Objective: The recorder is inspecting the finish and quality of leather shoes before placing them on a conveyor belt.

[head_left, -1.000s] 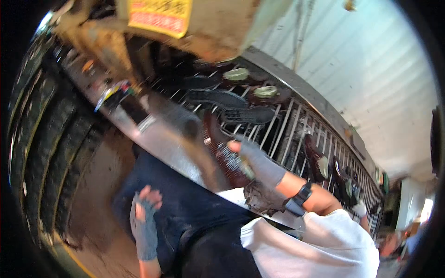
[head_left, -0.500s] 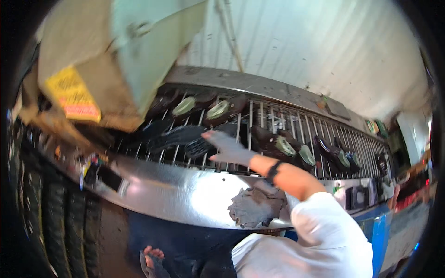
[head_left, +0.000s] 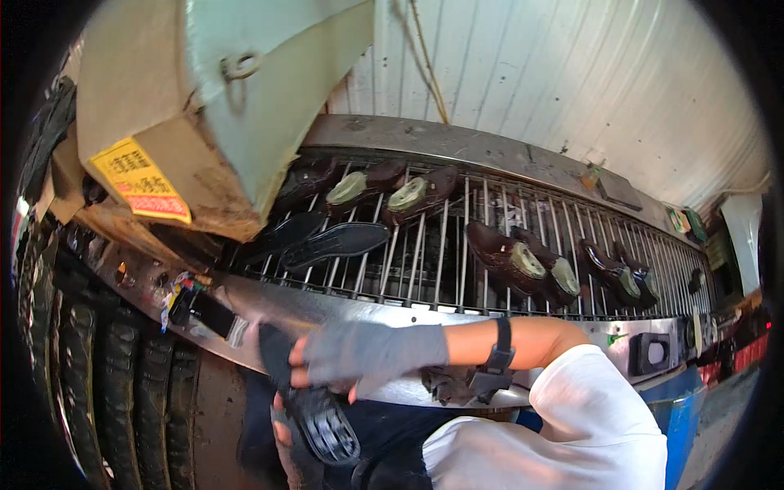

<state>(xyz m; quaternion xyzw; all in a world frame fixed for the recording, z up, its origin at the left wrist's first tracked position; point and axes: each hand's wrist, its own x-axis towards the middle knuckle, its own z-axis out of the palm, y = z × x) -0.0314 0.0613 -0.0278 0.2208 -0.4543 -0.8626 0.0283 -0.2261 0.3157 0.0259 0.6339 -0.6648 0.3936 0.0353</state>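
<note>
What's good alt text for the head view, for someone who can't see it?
A right hand in a grey fingerless glove grips a black shoe sole, with the left hand under it, in front of a metal bar conveyor rack. Brown shoes and two more black soles lie on the bars. A beige machine housing with a yellow label hangs upper left.

— What's the black shoe sole like?
— Dark rubber, ridged tread facing up, tilted lengthwise, held low before the metal machine edge, its toe end pointing down.
</note>
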